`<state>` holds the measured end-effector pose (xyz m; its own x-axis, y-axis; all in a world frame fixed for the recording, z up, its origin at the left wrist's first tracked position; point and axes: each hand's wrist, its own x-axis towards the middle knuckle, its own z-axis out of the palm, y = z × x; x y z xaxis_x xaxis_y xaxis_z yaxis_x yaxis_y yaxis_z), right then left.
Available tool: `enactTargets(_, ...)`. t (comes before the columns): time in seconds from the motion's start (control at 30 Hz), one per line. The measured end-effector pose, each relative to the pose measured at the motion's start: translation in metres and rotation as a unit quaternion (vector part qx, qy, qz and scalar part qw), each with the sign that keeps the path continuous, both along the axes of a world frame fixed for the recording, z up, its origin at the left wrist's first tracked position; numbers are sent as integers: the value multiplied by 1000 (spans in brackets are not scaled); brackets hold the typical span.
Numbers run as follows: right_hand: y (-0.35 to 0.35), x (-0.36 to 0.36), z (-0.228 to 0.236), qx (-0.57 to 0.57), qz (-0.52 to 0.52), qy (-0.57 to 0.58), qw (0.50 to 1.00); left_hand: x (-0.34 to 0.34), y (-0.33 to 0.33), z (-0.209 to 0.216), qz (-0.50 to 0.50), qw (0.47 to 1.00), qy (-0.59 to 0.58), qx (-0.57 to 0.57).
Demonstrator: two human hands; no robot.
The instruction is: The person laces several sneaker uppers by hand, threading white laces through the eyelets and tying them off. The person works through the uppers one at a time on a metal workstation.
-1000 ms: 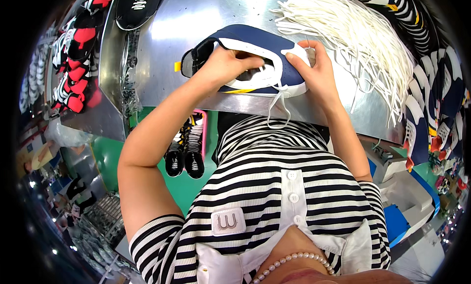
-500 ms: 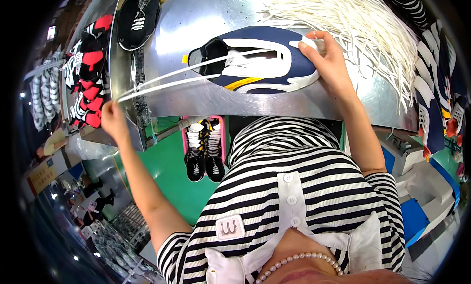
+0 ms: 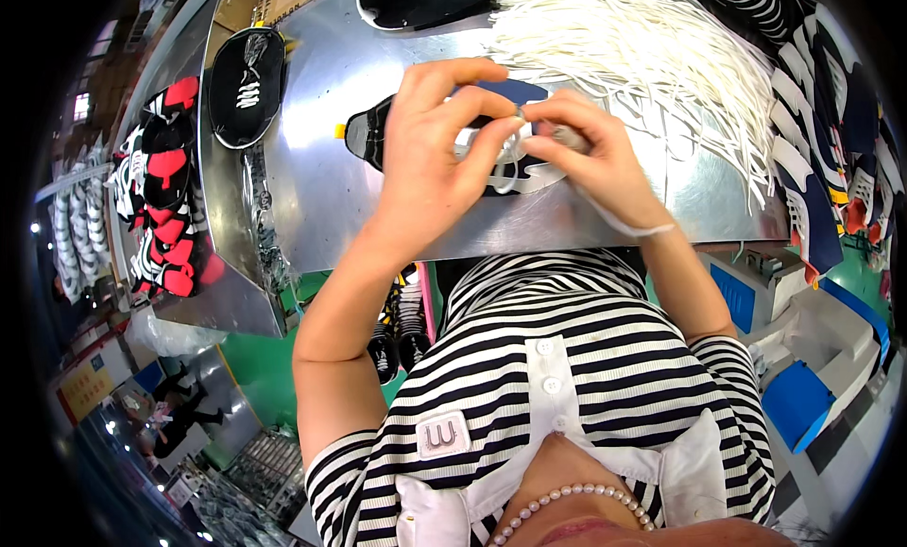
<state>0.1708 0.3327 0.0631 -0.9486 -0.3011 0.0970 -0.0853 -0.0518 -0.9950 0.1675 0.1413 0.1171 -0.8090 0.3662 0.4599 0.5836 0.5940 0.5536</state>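
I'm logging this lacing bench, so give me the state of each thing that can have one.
Navy and white shoe upper: flat on the steel table, partly laced.
White shoelace: pinched by left hand and right hand.
White lace pile: loose, spread out.
Black shoe upper: flat, untouched.

I am seeing few such things here. A yellow sign (image 3: 83,388) with red marks is hanging at the lower left, beside the dim aisle. A small grey rectangular patch label (image 3: 442,435) is sitting on the striped shirt (image 3: 605,358).

Both hands' fingers (image 3: 491,136) pinch white lace (image 3: 506,169) (over shoe (image 3: 373,136))
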Motion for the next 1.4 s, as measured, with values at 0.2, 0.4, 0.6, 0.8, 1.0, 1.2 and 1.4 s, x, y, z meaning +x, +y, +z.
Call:
enactTargets(0.2, -12, -6, -14, -91, -18, -181, 979, 15, -28, -14, 115, 988, -77, -64)
enactTargets(0.4, -29, -7, -33, 17, -50, -136, 989, -2, -50, -40, 117, 672, -700, 213)
enactTargets(0.6, -29, -3, -28, 136, -34, -103, 985, 14, -16, -50, 151, 797, -532, 243)
enactTargets(0.8, -28, 1, -31, 236, -46, 17, 971, 28, -3, -51, 193, 832, -445, 270)
enactTargets(1.0, -11, 11, -12, 156, -15, 14, 987, 35, -6, -55, 204, 862, -395, 244)
enactTargets(1.2, -5, 10, -14, 237, 11, 69, 969, 35, -1, -51, 201, 863, -389, 252)
enactTargets(1.4, -14, -2, -13, 349, 58, 109, 929, 40, -4, -54, 161, 864, -404, 255)
